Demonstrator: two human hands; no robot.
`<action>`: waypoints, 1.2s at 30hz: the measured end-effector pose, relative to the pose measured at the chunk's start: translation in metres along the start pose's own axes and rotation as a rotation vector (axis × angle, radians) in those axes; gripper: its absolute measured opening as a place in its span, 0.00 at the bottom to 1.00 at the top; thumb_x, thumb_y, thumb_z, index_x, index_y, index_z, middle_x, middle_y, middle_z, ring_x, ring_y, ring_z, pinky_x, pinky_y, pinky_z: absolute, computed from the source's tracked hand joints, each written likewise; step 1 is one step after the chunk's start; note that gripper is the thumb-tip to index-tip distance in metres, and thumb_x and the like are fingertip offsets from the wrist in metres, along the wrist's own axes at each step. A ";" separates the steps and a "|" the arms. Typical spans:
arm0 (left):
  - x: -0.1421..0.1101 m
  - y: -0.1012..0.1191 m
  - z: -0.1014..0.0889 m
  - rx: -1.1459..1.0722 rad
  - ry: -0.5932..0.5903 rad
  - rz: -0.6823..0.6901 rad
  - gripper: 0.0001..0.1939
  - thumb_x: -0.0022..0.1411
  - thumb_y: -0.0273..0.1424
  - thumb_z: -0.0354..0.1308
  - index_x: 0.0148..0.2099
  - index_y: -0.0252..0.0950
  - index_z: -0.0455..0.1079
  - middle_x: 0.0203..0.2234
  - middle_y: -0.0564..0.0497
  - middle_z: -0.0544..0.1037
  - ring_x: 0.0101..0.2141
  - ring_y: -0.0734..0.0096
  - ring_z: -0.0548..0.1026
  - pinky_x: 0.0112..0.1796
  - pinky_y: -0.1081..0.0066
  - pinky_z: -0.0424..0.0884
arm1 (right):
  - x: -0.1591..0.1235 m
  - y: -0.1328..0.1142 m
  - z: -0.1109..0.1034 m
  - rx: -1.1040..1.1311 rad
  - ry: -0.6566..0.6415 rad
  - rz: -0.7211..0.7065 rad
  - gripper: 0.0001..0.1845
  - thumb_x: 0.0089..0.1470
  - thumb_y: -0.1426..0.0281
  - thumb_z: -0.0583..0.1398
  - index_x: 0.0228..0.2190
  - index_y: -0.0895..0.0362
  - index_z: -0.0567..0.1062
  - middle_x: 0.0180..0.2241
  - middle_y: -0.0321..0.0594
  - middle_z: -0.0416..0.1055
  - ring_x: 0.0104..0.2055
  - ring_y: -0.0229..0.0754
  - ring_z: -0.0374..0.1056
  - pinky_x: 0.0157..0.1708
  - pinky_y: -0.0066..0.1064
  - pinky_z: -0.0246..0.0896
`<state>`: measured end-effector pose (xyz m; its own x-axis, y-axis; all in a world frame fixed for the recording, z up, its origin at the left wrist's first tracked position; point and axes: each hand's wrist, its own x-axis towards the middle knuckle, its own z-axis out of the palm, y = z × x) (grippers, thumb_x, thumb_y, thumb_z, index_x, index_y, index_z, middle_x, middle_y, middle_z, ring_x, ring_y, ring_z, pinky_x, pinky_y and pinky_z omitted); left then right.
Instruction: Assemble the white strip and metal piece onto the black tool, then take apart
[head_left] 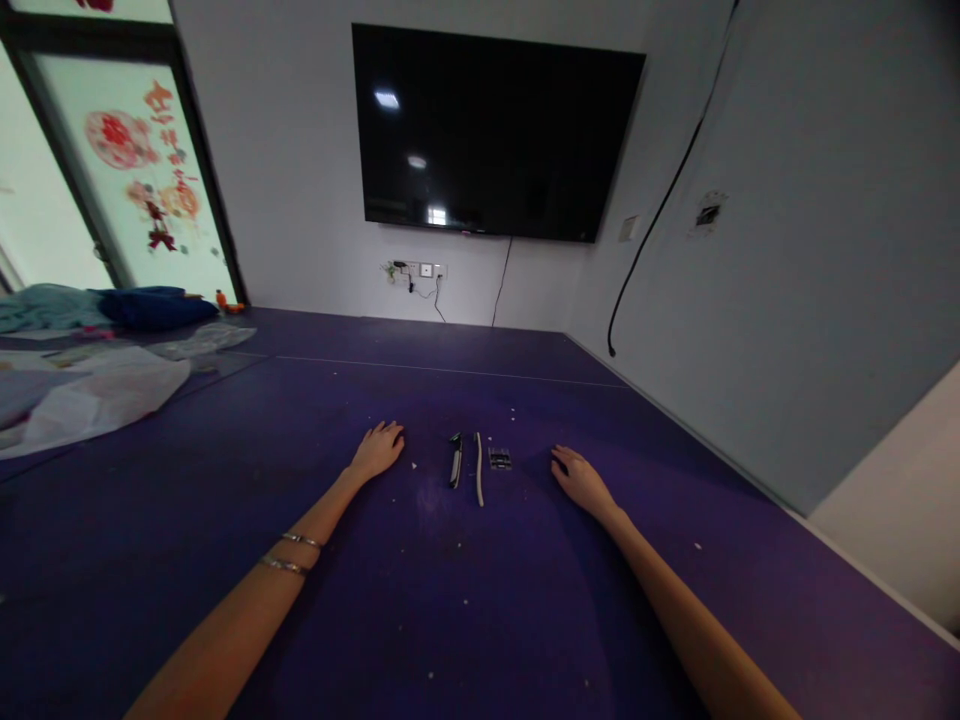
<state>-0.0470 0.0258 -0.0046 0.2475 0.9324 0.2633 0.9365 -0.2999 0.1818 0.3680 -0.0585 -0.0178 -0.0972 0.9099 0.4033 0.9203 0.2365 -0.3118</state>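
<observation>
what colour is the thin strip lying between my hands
The thin strip is off-white, seen in the head view.

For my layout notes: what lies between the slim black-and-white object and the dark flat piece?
A thin pale strip lies between them, in the head view.

Purple surface (525, 620): smooth, low sheen, faint light patch near the middle. Midway between its side edges you have a slim tool (456, 465), dark, with a pale band that looks metallic; a white strip (480, 475), smooth, matt, plastic by look; a small dark piece (500, 459), material too small for you to tell. Your bracelets (283, 566): shiny metal. Toward the far left corner you see navy cloth (154, 308), matt, creased; nearer, white sheeting (124, 395), thin, plastic-like, and clear film (202, 340), glossy, crinkled. Beyond the far edge: screen (510, 120), glossy, mirror-like; wall (285, 200), matt.
</observation>
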 end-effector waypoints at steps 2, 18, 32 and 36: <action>0.000 0.000 0.001 0.008 0.001 0.001 0.23 0.62 0.35 0.41 0.56 0.32 0.62 0.56 0.41 0.62 0.58 0.52 0.56 0.53 0.55 0.54 | 0.000 0.000 0.000 -0.018 -0.001 -0.001 0.21 0.54 0.68 0.50 0.47 0.62 0.71 0.52 0.51 0.65 0.56 0.48 0.58 0.56 0.41 0.52; 0.000 0.003 -0.001 0.044 -0.012 -0.023 0.23 0.62 0.34 0.41 0.56 0.33 0.61 0.57 0.44 0.62 0.58 0.55 0.56 0.55 0.57 0.53 | 0.000 0.003 0.005 -0.041 0.025 -0.012 0.22 0.54 0.68 0.49 0.47 0.66 0.71 0.52 0.54 0.65 0.56 0.48 0.58 0.55 0.40 0.53; 0.000 0.061 -0.038 -0.277 0.026 -0.175 0.11 0.53 0.29 0.50 0.35 0.36 0.73 0.33 0.47 0.77 0.36 0.66 0.74 0.38 0.71 0.66 | 0.000 -0.004 0.000 -0.078 0.031 0.000 0.23 0.55 0.68 0.49 0.46 0.67 0.72 0.51 0.55 0.65 0.55 0.47 0.60 0.55 0.37 0.53; 0.002 0.092 -0.034 -0.294 -0.130 -0.141 0.09 0.51 0.34 0.55 0.31 0.36 0.73 0.29 0.47 0.78 0.33 0.65 0.75 0.34 0.72 0.66 | 0.000 -0.004 0.000 -0.081 0.025 0.001 0.22 0.55 0.68 0.49 0.46 0.66 0.72 0.51 0.53 0.66 0.55 0.47 0.60 0.55 0.37 0.53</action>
<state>0.0311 -0.0071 0.0453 0.1681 0.9810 0.0971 0.8567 -0.1941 0.4778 0.3641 -0.0598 -0.0166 -0.0871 0.9011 0.4249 0.9481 0.2059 -0.2422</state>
